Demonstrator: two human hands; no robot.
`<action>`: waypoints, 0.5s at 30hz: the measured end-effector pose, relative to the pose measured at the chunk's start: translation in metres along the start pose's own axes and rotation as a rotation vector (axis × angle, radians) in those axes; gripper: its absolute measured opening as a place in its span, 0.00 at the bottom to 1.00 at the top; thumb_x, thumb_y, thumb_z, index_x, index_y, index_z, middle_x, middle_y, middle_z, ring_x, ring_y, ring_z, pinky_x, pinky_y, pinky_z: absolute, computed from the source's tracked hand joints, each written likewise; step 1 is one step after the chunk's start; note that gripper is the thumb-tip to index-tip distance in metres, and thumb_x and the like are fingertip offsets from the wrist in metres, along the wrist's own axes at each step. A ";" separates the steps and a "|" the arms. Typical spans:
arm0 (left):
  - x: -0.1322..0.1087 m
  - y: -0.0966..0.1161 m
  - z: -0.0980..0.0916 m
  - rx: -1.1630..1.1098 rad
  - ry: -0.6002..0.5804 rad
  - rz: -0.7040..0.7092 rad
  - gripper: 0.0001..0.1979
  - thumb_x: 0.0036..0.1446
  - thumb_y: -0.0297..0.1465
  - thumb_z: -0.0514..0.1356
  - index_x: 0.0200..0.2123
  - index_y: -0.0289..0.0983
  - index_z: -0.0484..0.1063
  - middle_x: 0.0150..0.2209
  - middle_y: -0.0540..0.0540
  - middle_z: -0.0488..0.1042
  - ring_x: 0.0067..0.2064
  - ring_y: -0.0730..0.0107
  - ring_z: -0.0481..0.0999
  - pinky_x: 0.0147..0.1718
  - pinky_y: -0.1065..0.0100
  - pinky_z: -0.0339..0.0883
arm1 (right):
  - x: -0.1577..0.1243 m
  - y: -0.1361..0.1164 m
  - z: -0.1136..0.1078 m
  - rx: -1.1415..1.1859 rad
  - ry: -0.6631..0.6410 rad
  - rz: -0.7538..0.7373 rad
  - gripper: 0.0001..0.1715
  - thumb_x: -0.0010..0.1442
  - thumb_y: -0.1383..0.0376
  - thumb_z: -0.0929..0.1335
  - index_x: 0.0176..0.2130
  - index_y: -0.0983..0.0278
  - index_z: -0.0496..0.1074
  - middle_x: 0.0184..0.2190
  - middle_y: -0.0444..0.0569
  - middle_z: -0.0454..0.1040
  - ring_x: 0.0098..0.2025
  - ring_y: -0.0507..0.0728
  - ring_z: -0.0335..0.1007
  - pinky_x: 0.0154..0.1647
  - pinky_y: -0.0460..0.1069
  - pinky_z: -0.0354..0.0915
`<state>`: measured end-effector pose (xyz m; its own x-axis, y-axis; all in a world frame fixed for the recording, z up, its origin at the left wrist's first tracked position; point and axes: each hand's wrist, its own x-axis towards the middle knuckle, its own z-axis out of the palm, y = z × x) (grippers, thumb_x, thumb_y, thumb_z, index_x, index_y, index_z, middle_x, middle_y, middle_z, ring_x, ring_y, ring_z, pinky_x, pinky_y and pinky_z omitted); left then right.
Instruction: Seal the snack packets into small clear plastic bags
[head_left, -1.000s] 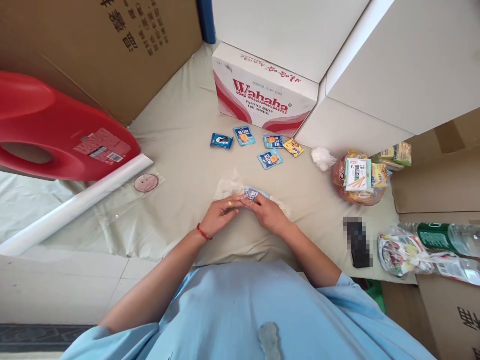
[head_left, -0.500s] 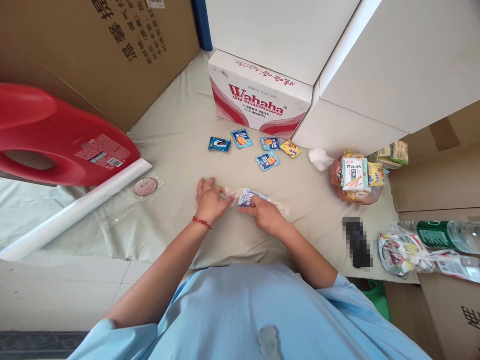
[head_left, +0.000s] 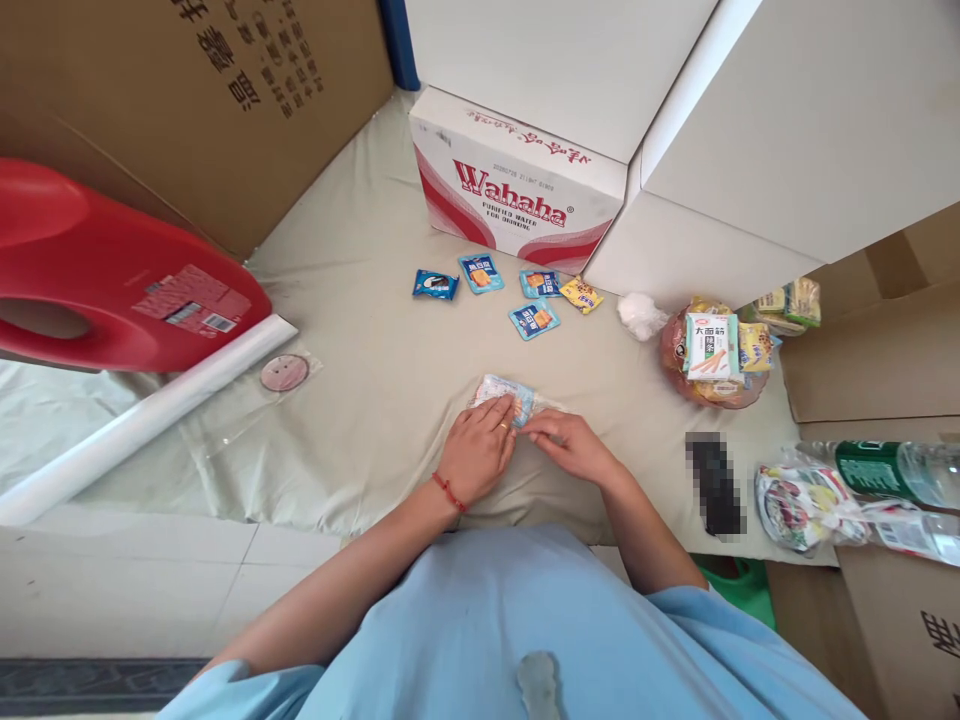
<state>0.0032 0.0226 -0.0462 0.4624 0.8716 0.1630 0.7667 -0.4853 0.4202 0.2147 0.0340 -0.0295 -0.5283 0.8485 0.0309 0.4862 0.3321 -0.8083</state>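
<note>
My left hand (head_left: 478,455) lies flat over a blue-and-white snack packet (head_left: 491,388) wrapped in clear plastic, its fingers stretched across the packet's front. Just right of it, my right hand (head_left: 576,445) is closed in a pinch at the edge of the clear plastic bag (head_left: 551,404). Fingers hide much of the packet. Beyond my hands, loose packets lie on the cloth: a dark blue packet (head_left: 435,285), several light blue packets (head_left: 534,319) and a yellow packet (head_left: 581,294).
A Wahaha carton (head_left: 517,195) stands behind the packets. To the right are a crumpled white wad (head_left: 642,316), a snack-filled bowl (head_left: 675,385), a blurred dark object (head_left: 716,485) and a plastic bottle (head_left: 870,468). A red jug (head_left: 150,215) and white roll (head_left: 150,420) occupy the left.
My left hand has moved right and come down flat on the wrapped packet. My right hand has shifted right, off the packet to the plastic's edge. The plastic is more gathered around the packet.
</note>
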 end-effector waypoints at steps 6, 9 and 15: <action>-0.018 -0.003 0.013 0.156 0.017 0.060 0.28 0.66 0.25 0.53 0.68 0.33 0.67 0.70 0.40 0.67 0.69 0.57 0.69 0.65 0.56 0.59 | -0.020 0.014 -0.010 -0.435 0.350 0.403 0.22 0.61 0.58 0.74 0.53 0.64 0.78 0.56 0.63 0.72 0.58 0.71 0.65 0.62 0.67 0.65; -0.017 -0.004 0.014 0.138 0.024 0.067 0.29 0.66 0.26 0.53 0.69 0.32 0.65 0.71 0.39 0.66 0.69 0.56 0.68 0.65 0.56 0.60 | -0.022 0.009 -0.012 -0.315 0.263 0.385 0.09 0.60 0.62 0.72 0.41 0.62 0.77 0.52 0.58 0.74 0.55 0.67 0.68 0.58 0.63 0.68; -0.017 -0.010 0.019 0.077 0.056 0.103 0.29 0.67 0.25 0.52 0.70 0.32 0.65 0.70 0.37 0.68 0.69 0.56 0.68 0.67 0.56 0.61 | 0.020 -0.014 -0.016 0.290 0.235 0.439 0.13 0.64 0.53 0.69 0.36 0.59 0.68 0.24 0.38 0.66 0.24 0.53 0.64 0.26 0.47 0.63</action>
<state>-0.0035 0.0108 -0.0702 0.5160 0.8186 0.2523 0.7497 -0.5741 0.3292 0.2082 0.0533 -0.0083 -0.1351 0.9611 -0.2410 0.3963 -0.1705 -0.9021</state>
